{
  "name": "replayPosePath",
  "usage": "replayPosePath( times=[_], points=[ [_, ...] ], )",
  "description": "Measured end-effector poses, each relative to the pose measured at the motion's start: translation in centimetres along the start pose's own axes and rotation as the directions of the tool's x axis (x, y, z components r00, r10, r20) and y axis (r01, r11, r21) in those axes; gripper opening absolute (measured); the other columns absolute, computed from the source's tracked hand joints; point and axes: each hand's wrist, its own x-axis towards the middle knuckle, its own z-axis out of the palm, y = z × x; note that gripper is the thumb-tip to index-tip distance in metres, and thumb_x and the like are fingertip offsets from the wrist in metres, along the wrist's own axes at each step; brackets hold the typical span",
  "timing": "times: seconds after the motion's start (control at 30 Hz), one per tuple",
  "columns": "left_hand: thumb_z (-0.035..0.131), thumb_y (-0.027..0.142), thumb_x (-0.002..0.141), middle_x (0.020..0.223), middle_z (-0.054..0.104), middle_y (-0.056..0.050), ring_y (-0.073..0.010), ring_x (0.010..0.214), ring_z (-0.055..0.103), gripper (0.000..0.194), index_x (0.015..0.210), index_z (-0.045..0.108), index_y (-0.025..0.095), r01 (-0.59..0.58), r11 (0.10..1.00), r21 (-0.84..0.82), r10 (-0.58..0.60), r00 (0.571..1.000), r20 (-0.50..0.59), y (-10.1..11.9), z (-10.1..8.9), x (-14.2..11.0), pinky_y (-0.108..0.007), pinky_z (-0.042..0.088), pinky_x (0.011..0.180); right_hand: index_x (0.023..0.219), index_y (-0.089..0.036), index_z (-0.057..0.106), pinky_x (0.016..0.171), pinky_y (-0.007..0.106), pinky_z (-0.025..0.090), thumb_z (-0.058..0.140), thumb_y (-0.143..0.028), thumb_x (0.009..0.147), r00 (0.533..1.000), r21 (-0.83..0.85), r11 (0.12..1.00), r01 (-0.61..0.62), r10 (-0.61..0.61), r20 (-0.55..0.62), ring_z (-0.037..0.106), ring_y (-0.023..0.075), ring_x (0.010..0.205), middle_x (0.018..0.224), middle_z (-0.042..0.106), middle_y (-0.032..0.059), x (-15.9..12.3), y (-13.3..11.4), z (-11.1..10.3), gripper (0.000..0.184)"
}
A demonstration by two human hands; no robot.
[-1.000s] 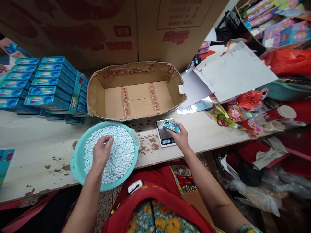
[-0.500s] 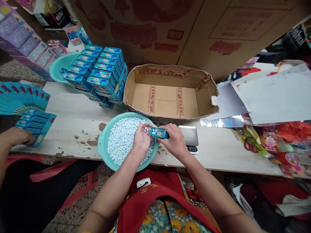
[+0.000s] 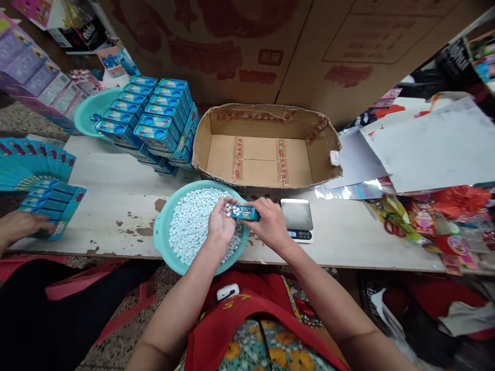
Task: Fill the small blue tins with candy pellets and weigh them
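My left hand (image 3: 219, 221) is cupped over the teal basin (image 3: 164, 242) of small white-blue candies (image 3: 193, 226), with a few candies in its palm. My right hand (image 3: 270, 226) grips a small blue tin (image 3: 244, 212), tilted with its end against my left palm. Both hands meet above the basin's right rim. A small digital scale (image 3: 297, 219) sits bare just right of my right hand on the white table (image 3: 116, 196).
An open cardboard box (image 3: 266, 149) stands behind the basin. Stacked blue tins (image 3: 154, 121) and a second teal basin (image 3: 91, 108) are at the back left. Another person's hand (image 3: 21, 226) rests on flat blue packs (image 3: 54, 201) at far left. Papers and colourful clutter fill the right.
My right hand lifted the tin off the scale and brought it left to my left hand over the basin. My left hand rose from the candies, holding some. The view swung left.
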Motion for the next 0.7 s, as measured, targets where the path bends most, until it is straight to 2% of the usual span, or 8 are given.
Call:
replayPosePath(
  times=[0.17,0.23,0.3,0.37,0.43,0.47,0.57,0.7],
  points=[
    [0.048,0.013,0.088,0.075,0.060,-0.005,-0.0131,0.073,0.061,0.017,0.076,0.059,0.011,0.026,0.998,-0.061,-0.025,1.000,0.012,-0.8,0.5,0.7,-0.026,0.051,0.077,0.101,-0.025,0.065,0.076,0.038,0.040,0.071,-0.038,0.078,0.997,0.095,0.993,-0.076,0.078,-0.018,0.057,0.0245,0.088,0.092,0.063,0.0052,-0.2,1.7,0.7,0.027],
    [0.048,0.012,0.087,0.077,0.060,-0.005,-0.0136,0.075,0.062,0.014,0.078,0.059,0.011,0.061,0.996,-0.058,-0.061,0.998,-0.002,-0.8,0.5,1.0,-0.026,0.052,0.075,0.101,-0.025,0.066,0.078,0.037,0.044,0.074,-0.039,0.074,0.993,0.251,0.963,-0.099,0.111,-0.034,0.058,0.0232,0.088,0.092,0.064,0.0044,-0.7,2.6,0.5,0.031],
    [0.050,0.011,0.086,0.079,0.061,-0.006,-0.0132,0.074,0.062,0.011,0.081,0.059,0.011,0.109,0.994,-0.027,-0.109,0.994,-0.013,-0.5,0.5,1.1,-0.023,0.052,0.068,0.100,-0.025,0.066,0.078,0.035,0.047,0.077,-0.041,0.070,0.979,0.451,0.877,-0.166,0.203,-0.035,0.060,0.0214,0.086,0.094,0.065,0.0032,-1.6,4.0,0.0,0.036],
    [0.052,0.010,0.085,0.077,0.060,-0.006,-0.0110,0.068,0.060,0.009,0.087,0.060,0.011,0.126,0.990,0.056,-0.127,0.992,0.010,0.2,0.3,1.0,-0.020,0.051,0.060,0.101,-0.023,0.066,0.076,0.034,0.049,0.079,-0.043,0.066,0.929,0.610,0.742,-0.280,0.369,-0.022,0.062,0.0204,0.084,0.093,0.066,0.0023,-3.0,6.2,-0.6,0.042],
    [0.053,0.011,0.085,0.071,0.058,-0.003,-0.0086,0.058,0.055,0.009,0.090,0.061,0.011,0.111,0.977,0.181,-0.117,0.993,0.025,0.9,-0.1,0.9,-0.017,0.047,0.052,0.101,-0.021,0.065,0.075,0.034,0.050,0.081,-0.044,0.062,0.838,0.678,0.631,-0.377,0.544,-0.041,0.062,0.0201,0.080,0.090,0.068,0.0019,-4.5,9.0,-0.9,0.048],
    [0.052,0.013,0.086,0.066,0.055,-0.002,-0.0078,0.053,0.052,0.008,0.088,0.060,0.011,0.104,0.966,0.235,-0.111,0.994,0.017,1.3,-0.4,1.0,-0.016,0.045,0.048,0.101,-0.020,0.064,0.075,0.034,0.050,0.081,-0.044,0.061,0.791,0.684,0.607,-0.404,0.608,-0.073,0.062,0.0200,0.080,0.089,0.068,0.0020,-5.3,10.6,-1.0,0.049],
    [0.048,0.021,0.091,0.059,0.048,0.000,-0.0075,0.046,0.047,0.019,0.075,0.055,0.013,0.115,0.944,0.310,-0.109,0.993,-0.036,2.0,-1.4,1.7,-0.015,0.037,0.039,0.100,-0.019,0.065,0.080,0.036,0.049,0.080,-0.043,0.060,0.700,0.641,0.629,-0.440,0.687,-0.194,0.062,0.0205,0.084,0.094,0.067,0.0035,-7.2,15.4,-0.7,0.049],
    [0.045,0.017,0.091,0.066,0.052,-0.002,-0.0077,0.049,0.049,0.019,0.076,0.055,0.012,0.083,0.942,0.325,-0.061,0.995,-0.076,2.0,-2.2,2.8,-0.014,0.039,0.039,0.102,-0.017,0.064,0.086,0.040,0.049,0.078,-0.045,0.060,0.661,0.636,0.624,-0.454,0.714,-0.230,0.061,0.0217,0.088,0.097,0.067,0.0056,-8.5,19.4,-0.2,0.052]
  ],
)
